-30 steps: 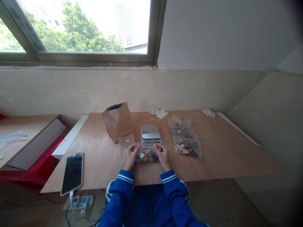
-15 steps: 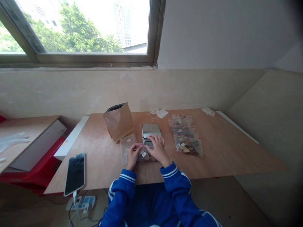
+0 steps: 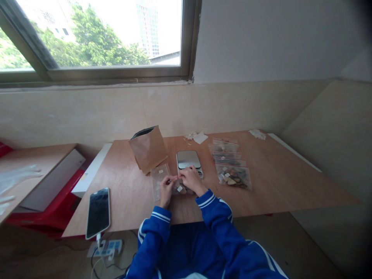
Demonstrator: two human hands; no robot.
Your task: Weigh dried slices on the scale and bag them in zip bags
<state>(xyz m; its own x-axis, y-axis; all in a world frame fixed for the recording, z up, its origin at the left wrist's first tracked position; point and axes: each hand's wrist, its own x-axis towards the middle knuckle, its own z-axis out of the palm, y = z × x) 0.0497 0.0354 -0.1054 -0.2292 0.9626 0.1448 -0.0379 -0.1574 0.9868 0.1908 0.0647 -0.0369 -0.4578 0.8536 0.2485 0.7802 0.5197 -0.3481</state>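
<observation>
Both of my hands are at the top edge of a clear zip-lock bag [image 3: 180, 189] with brown slices and a small white label inside, lying near the front of the table. My left hand [image 3: 166, 190] pinches the left end of its seal. Close beside it, the fingers of my right hand [image 3: 192, 180] are pressed on the same seal, fingertips almost meeting the left ones. Just behind them sits a flat digital scale [image 3: 188, 159], its front part partly covered by my right hand. Flat clear bags [image 3: 157, 179] lie to the left of my left hand.
A brown paper bag [image 3: 148, 149] stands open behind the flat bags. Filled zip-lock bags [image 3: 234, 177] overlap in a row on the right. A phone [image 3: 98, 213] on a charging cable lies at the left front edge. Crumpled tissue [image 3: 200, 137] lies at the back.
My right hand has slid left along the bag's seal until its fingertips are close to my left hand's. Its fingers have drawn together. The whole view has shifted slightly.
</observation>
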